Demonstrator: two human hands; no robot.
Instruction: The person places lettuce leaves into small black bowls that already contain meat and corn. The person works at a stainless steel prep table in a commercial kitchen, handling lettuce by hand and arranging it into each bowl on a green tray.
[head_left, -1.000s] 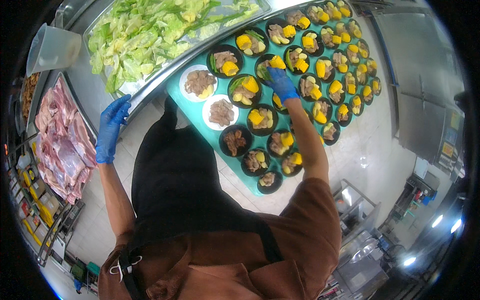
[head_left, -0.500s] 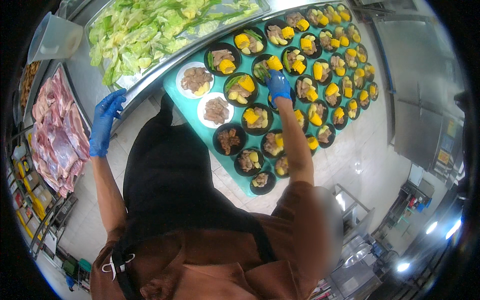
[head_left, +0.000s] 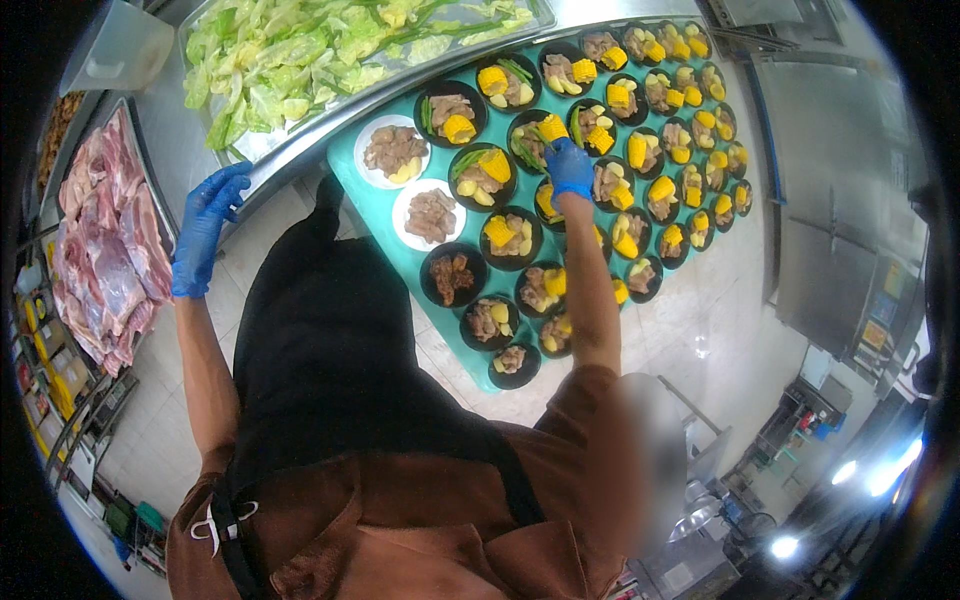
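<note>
My right hand [head_left: 569,170], in a blue glove, reaches down at the edge of a black bowl [head_left: 512,143] that holds meat, green beans and a piece of corn [head_left: 552,127]. Its fingers are bent together at the food, and what they grip, if anything, is hidden. Off to the left, my gloved left hand [head_left: 207,232] hangs beside the edge of a metal tray [head_left: 268,168] of cut cabbage [head_left: 290,75]. Its fingers are loosely curled and apart, with nothing seen in them.
Many filled black bowls stand in rows on a turquoise table [head_left: 343,158], with two white plates of meat near its left corner. Raw meat [head_left: 112,245] lies on a tray at far left, below a translucent plastic container [head_left: 125,45]. Steel cabinets [head_left: 815,170] stand at right.
My right hand has shifted slightly right and down at the same bowl. My left hand stays beside the tray edge, a little lower. The whole view has tilted slightly.
</note>
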